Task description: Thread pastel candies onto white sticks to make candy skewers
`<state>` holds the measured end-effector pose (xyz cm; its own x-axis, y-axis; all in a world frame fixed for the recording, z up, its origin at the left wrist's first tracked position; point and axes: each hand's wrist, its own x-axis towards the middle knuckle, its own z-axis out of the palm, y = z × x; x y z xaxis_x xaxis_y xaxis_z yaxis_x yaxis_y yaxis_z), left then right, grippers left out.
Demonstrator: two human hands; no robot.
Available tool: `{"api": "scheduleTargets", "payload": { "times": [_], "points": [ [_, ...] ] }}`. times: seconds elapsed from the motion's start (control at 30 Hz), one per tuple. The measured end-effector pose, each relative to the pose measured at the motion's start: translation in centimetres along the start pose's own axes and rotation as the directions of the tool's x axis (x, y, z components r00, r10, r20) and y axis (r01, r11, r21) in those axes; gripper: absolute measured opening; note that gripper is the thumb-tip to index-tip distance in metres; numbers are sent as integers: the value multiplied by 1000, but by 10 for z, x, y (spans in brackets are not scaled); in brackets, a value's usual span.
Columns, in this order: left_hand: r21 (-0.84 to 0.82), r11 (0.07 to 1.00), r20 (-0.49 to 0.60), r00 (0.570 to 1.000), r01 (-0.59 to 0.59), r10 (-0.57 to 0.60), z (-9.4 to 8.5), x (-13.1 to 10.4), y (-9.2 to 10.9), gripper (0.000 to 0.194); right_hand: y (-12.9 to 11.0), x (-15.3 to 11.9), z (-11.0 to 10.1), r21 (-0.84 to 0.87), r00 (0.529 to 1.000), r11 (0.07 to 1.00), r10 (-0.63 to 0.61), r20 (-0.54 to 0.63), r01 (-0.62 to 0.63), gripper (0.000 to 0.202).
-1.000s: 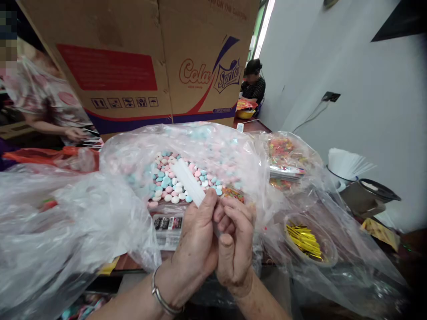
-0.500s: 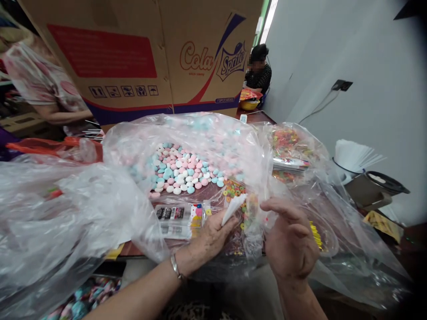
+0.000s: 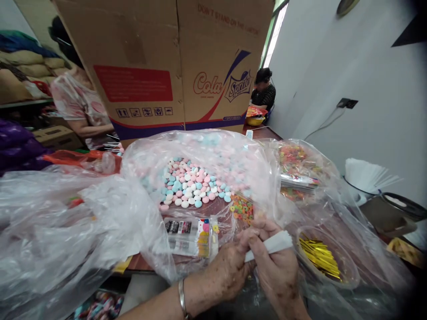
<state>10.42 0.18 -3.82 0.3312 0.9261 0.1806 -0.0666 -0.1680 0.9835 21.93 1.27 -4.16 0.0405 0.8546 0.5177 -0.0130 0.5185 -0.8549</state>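
Note:
My left hand [image 3: 228, 269], with a bracelet on its wrist, meets my right hand [image 3: 278, 273] at the front of the table. Between them is a narrow white paper-like piece [image 3: 278, 246], its frayed-looking end pointing right. Fingers of both hands are closed around it, and its left end is hidden in them. Just beyond the hands lie small ring candies [image 3: 242, 209] in orange, yellow and green. Behind these, pink, blue and white round candies [image 3: 188, 186] spill from a large clear plastic bag [image 3: 200, 142]. A printed clear packet [image 3: 188, 238] lies left of my hands.
A round clear tub [image 3: 350, 280] holds gold twist ties [image 3: 320, 258] on the right. Farther back are a bag of ring candies [image 3: 293, 153] and a holder with white strips [image 3: 367, 175]. A big cardboard box [image 3: 143, 49] stands behind; two people sit beyond. Loose plastic [image 3: 66, 231] covers the left.
My right hand has come left and closed on the white piece that my left hand held. My left hand has moved slightly right and down. The camera view has tilted up.

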Motion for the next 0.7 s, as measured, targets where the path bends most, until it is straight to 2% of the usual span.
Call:
{"api": "scheduleTargets", "payload": {
  "times": [0.03, 0.1, 0.17, 0.2, 0.27, 0.3, 0.37, 0.43, 0.47, 0.57, 0.63, 0.7],
  "points": [
    [-10, 1000, 0, 1000, -11, 11, -1, -1, 2, 18, -3, 2, 3, 24, 999, 999, 39, 13, -39, 9],
    [-20, 999, -3, 999, -51, 51, -4, -2, 9, 23, -9, 7, 6, 7, 995, 998, 69, 75, -70, 13],
    [-22, 998, -49, 997, -65, 64, -7, -2, 14, 15, -13, 13, 7, -73, 988, 996, 57, 146, -47, 17],
    [-40, 998, -84, 996, -43, 40, -9, -2, 15, 9, -14, 14, 8, -106, 983, 994, 40, 180, -21, 19],
    [-181, 981, -124, 988, 65, -88, -11, -2, 13, 22, -13, 15, 11, -147, 976, 988, -7, 216, 39, 33],
    [-313, 940, -124, 975, 138, -184, -13, -1, 11, 32, -11, 15, 13, -167, 975, 984, -19, 222, 57, 41],
    [-596, 763, -83, 926, 249, -367, -19, -1, 8, 43, -4, 11, 19, -221, 976, 973, -19, 215, 68, 45],
    [-779, 562, -42, 872, 276, -487, -30, -1, 7, 44, 2, 6, 27, -299, 976, 950, -25, 215, 90, 39],
    [-829, 498, -47, 856, 254, -515, -36, -1, 8, 42, 5, 4, 31, -343, 975, 932, -43, 219, 118, 37],
    [-920, 369, -99, 831, 134, -548, -54, -3, 11, 30, 7, -3, 47, -470, 950, 830, -221, 218, 301, 37],
    [-954, 283, -93, 806, 95, -585, -58, -4, 13, 32, 4, -6, 58, -533, 892, 717, -383, 239, 450, 39],
    [-943, 321, -127, 794, 90, -594, -57, -7, 15, 31, 2, -10, 69, -553, 833, 630, -479, 276, 545, 41]
  ]
}}
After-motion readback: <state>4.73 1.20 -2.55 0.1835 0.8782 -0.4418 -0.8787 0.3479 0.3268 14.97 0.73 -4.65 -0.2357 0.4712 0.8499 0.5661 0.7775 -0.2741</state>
